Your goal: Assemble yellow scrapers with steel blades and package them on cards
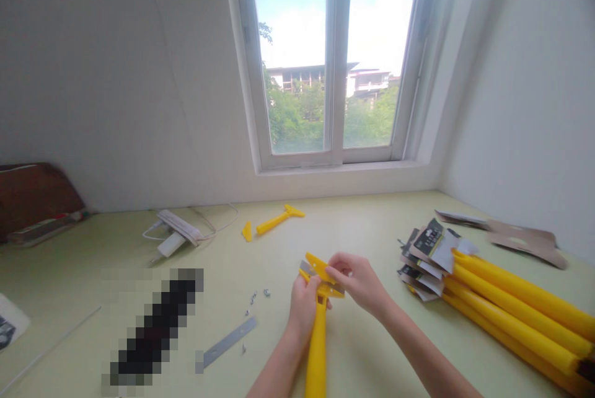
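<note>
My left hand (301,306) is closed around the head of a yellow scraper (317,345), whose long handle points down toward me. A grey blade (304,266) lies across the scraper's head. With thumb and fingers, my right hand (357,281) pinches a yellow clamp plate (317,263) over the blade; the plate sits at an angle to the head. Left of my hands, a loose metal blade (230,342) rests on the table. Several small screws and nuts (266,292) are scattered near it.
Another yellow scraper (274,222) and a small yellow plate (246,232) lie toward the window. A power strip (179,226) with cables is at back left. Several packaged yellow handles (515,308) and brown cardboard (525,240) are on the right. A blurred dark object (158,327) lies left.
</note>
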The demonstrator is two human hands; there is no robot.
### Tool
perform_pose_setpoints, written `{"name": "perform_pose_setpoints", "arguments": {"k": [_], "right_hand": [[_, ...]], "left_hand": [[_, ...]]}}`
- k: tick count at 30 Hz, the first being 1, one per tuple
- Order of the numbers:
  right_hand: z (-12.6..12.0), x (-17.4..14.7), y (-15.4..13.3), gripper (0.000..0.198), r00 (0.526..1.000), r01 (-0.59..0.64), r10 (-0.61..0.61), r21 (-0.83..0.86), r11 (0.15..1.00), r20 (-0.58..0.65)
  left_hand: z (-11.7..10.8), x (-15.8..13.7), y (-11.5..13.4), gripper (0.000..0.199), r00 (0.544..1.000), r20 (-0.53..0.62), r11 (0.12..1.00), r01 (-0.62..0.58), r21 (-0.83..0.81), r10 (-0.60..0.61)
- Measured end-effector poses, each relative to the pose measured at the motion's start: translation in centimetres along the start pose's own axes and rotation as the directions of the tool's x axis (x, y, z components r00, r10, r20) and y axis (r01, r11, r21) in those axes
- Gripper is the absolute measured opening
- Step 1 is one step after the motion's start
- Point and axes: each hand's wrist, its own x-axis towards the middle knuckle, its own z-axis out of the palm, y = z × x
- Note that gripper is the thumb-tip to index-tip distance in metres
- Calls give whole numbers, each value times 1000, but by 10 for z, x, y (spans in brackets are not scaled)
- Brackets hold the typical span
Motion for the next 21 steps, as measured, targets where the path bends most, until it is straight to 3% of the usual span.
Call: {"name": "perform_pose_setpoints", "arguments": {"k": [16,21], "right_hand": [[4,-5,-7,15,997,59,-62,-55,997,-53],[4,-6,-11,15,997,43,-47,-64,997,-63]], "left_hand": [[1,-6,7,12,999,-34,998,33,-50,-35],[-2,-3,0,15,1000,-7,988,11,-153,-12]]}}
